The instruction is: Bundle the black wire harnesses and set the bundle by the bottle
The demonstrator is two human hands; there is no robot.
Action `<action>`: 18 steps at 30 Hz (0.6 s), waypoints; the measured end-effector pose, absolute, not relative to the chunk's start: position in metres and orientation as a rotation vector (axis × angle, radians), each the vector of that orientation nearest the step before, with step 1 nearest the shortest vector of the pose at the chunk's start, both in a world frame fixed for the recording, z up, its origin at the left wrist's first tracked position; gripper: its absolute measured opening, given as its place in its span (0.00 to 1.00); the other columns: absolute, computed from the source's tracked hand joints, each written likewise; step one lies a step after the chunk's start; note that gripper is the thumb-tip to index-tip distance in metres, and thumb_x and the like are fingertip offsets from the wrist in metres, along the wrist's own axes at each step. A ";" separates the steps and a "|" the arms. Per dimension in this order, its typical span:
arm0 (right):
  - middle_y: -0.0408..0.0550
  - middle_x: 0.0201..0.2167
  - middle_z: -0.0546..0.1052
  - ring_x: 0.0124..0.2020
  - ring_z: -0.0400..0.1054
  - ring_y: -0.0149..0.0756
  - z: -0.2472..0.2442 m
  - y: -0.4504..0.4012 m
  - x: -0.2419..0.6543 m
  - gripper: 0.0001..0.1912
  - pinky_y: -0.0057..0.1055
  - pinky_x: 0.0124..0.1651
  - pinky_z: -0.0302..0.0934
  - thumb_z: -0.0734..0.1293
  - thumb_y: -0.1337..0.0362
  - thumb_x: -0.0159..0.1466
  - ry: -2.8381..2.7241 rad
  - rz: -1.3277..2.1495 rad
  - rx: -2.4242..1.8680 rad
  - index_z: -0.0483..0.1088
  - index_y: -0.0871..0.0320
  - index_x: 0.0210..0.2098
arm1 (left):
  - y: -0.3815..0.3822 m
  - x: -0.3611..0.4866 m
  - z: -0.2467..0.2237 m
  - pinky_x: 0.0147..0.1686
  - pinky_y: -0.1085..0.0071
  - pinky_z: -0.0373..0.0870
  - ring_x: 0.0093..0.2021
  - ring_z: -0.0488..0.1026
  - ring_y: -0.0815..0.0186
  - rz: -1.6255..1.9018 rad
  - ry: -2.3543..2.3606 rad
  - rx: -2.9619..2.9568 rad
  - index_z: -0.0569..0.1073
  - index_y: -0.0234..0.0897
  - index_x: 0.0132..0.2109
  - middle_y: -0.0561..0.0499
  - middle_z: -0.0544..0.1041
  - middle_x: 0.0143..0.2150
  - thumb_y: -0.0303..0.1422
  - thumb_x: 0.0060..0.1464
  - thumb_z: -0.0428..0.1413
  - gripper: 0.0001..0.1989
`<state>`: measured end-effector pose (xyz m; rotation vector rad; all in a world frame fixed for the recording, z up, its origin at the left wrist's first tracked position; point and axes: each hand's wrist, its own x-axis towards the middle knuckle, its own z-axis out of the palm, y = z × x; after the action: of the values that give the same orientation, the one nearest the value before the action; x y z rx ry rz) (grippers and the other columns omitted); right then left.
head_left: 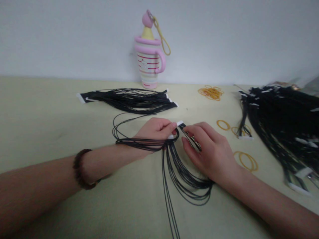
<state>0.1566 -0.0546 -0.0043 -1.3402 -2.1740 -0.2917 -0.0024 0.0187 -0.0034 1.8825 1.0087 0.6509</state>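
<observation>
A black cable bundle (184, 166) with white end connectors lies across and below both hands in the head view. My left hand (159, 131) is closed on the bundle, thumb and fingers pinched near a white connector. Some thin wires loop back over that hand's wrist side, and several strands hang toward the front edge. On the right, my right hand (209, 142) has its fingers curled around black wires leading to another white connector (179, 123). That connector sits right beside the left thumb. The right palm hides part of the wires.
A tied-looking row of black cables (129, 99) lies behind my hands. A pink striped cup (149, 63) stands against the wall. Yellow rubber bands (211, 92) form a small pile, with loose bands (246, 161) nearer. A large black cable heap (286, 116) covers the right side.
</observation>
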 end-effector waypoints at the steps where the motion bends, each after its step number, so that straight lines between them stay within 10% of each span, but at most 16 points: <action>1: 0.52 0.31 0.72 0.31 0.66 0.35 -0.002 -0.057 0.155 0.07 0.31 0.33 0.61 0.62 0.69 0.61 -2.179 -0.320 -1.246 0.70 0.65 0.37 | 0.018 -0.002 -0.004 0.22 0.77 0.51 0.23 0.57 0.72 0.653 1.005 1.875 0.68 0.32 0.24 0.55 0.62 0.21 0.39 0.55 0.46 0.17; 18: 0.50 0.38 0.75 0.41 0.68 0.35 -0.015 -0.059 0.135 0.13 0.33 0.44 0.65 0.65 0.73 0.60 -2.175 -0.325 -0.899 0.69 0.61 0.44 | 0.023 -0.001 -0.009 0.24 0.75 0.55 0.24 0.58 0.70 0.620 0.975 1.855 0.65 0.33 0.23 0.53 0.64 0.22 0.40 0.54 0.46 0.17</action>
<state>0.1353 -0.0591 -0.0154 -0.8988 -2.1755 -0.3252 -0.0012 0.0226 -0.0095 1.8546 0.9749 0.6203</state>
